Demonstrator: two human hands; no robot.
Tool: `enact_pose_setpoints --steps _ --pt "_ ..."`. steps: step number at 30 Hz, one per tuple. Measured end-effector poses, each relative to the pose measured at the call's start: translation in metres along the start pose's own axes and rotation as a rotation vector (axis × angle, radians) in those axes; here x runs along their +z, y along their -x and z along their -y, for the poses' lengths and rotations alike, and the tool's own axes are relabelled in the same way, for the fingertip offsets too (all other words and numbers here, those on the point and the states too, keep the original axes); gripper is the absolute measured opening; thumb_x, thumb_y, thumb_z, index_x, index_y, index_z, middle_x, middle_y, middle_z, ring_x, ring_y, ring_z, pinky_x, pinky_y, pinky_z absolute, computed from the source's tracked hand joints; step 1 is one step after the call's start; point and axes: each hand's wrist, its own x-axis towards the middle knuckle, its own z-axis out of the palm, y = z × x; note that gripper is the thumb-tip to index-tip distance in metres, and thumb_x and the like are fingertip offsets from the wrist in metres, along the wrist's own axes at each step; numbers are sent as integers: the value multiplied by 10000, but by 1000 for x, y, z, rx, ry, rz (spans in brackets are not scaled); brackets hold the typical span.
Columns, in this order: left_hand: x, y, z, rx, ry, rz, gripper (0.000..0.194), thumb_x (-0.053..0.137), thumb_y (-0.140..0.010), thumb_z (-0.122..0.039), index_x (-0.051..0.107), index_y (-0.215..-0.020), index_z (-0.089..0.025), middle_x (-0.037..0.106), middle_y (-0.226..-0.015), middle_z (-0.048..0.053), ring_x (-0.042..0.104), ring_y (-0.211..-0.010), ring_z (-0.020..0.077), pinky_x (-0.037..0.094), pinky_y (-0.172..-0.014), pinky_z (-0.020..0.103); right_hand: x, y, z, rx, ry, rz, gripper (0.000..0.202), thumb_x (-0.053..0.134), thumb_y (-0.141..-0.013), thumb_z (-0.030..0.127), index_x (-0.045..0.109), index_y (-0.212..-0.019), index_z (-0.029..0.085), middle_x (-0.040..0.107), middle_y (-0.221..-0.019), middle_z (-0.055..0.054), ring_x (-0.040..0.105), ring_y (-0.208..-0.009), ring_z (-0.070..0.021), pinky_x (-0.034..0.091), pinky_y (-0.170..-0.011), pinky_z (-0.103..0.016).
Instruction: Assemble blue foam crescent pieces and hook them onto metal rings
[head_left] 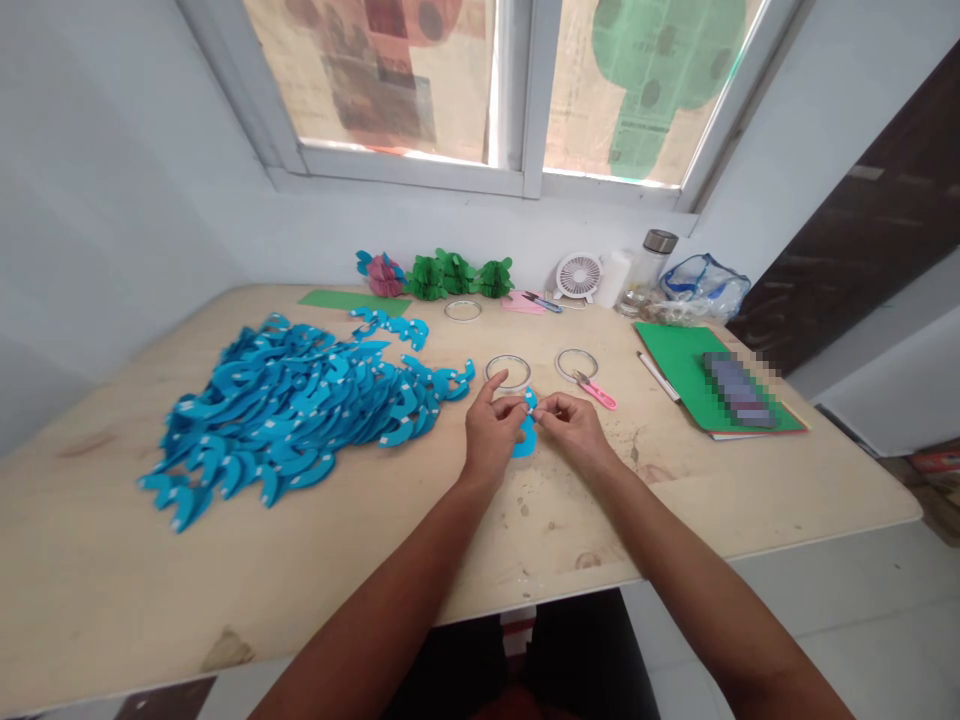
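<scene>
A blue curved paper cutout (pixel 527 442) is between my two hands over the middle of the table. The fingers of my left hand (pixel 493 425) pinch its left side, with the index finger raised. My right hand (pixel 571 425) pinches at its upper right edge; whether a small piece of tape is in those fingertips is too small to tell. Just beyond the hands lie a tape roll (pixel 508 386) and a second tape roll (pixel 577 352). Pink-handled thread snips (pixel 596 391) rest against the second roll. To the left spreads a large pile of blue paper cutouts (pixel 300 400) with small white patches.
Along the wall stand green paper figures (pixel 454 273), a pink paper figure (pixel 385 275), a small white fan (pixel 579 276), a glass bottle (pixel 651 270) and a clear bag (pixel 705 288). At right are a pen (pixel 658 377) and green sheets (pixel 671 360) under a blurred object. Another tape roll (pixel 463 318) lies farther back.
</scene>
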Motion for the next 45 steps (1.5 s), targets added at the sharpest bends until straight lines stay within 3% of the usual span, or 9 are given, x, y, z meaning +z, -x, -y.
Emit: enact_pose_setpoints --steps 6,11,14,21,30,45 --pt "1 -2 3 -8 43 23 618 673 -612 -207 528 -1209 -140 682 -730 24 555 -545 95 445 -464 180 -4 -6 -6 31 4 -77 183 656 -635 343 593 -626 172 534 -549 19 450 -517 -111 334 -483 -237" --pt "2 -1 4 -9 13 89 171 663 -608 -199 674 -763 -127 640 -632 9 561 -557 100 470 -535 207 -8 -7 -2 3 19 -164 180 644 -649 346 596 -622 175 547 -559 16 452 -518 -111 338 -487 -246" --pt "2 1 4 -55 -5 134 106 677 -596 -232 651 -635 -137 620 -608 6 556 -567 115 476 -502 215 -9 -7 2 -19 36 -185 175 648 -650 348 596 -611 185 555 -558 14 466 -534 -122 359 -502 -259" --pt "1 1 4 -90 0 129 103 670 -603 -239 651 -621 -140 605 -590 0 551 -560 119 490 -492 230 -9 -6 2 -15 27 -170 175 655 -643 352 602 -618 187 569 -571 13 480 -544 -126 365 -509 -261" --pt "-1 -1 2 -80 26 107 106 636 -634 -208 693 -694 -143 656 -725 30 582 -673 131 499 -532 213 -5 -3 1 8 60 -17 125 635 -660 299 610 -652 177 579 -603 11 465 -510 -108 338 -496 -238" --pt "-3 -5 0 45 -244 131 130 559 -665 -215 660 -626 -143 587 -609 -8 530 -589 109 465 -498 190 -6 -4 -7 -81 294 -25 100 570 -694 262 583 -664 168 542 -585 19 447 -508 -101 347 -500 -225"
